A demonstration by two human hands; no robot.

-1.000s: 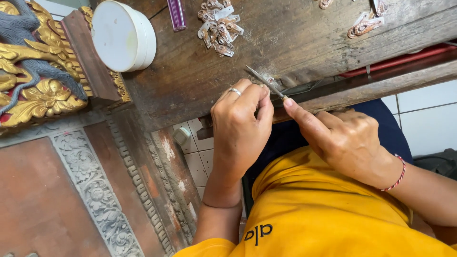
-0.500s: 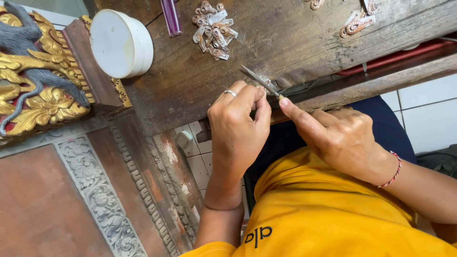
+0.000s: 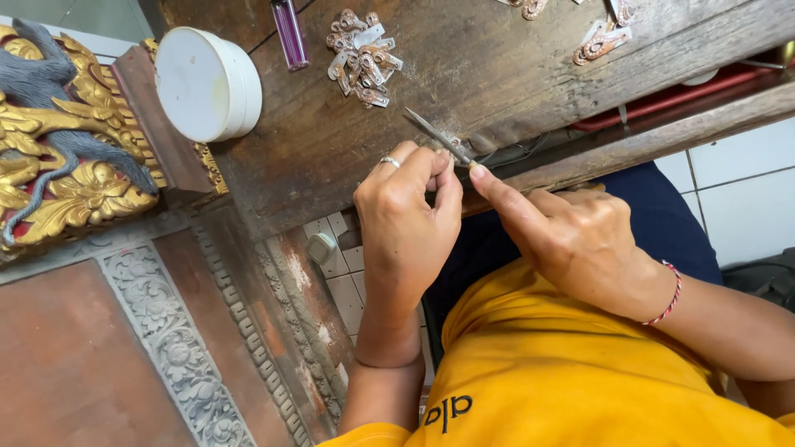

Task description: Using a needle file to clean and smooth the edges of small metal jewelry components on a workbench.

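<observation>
At the bottom of the frame a yellow shirt (image 3: 563,381) fills the foreground, and both forearms rise from it toward the middle. The left hand (image 3: 406,219) sits just left of centre, wrist bent and knuckles up, a ring on one finger; its fingers are curled narrowly together at the edge of the wooden surface (image 3: 497,91), pinching something too small and hidden to make out. The right hand (image 3: 580,240) lies just beside it, right of centre, with a red and white cord at the wrist. Its index finger stretches straight along a thin metal file (image 3: 435,135), which it holds closed in its grip; the file slants up and left, its tip over the surface just above the left hand's fingertips.

Farther up, in the upper middle, a small heap of copper-coloured metal pieces (image 3: 363,56) lies on the surface, with a purple tube (image 3: 290,33) just to its left. A round white container (image 3: 207,83) stands at the upper left with its lid on, so its contents are hidden. Gilded carving (image 3: 58,157) fills the left edge.
</observation>
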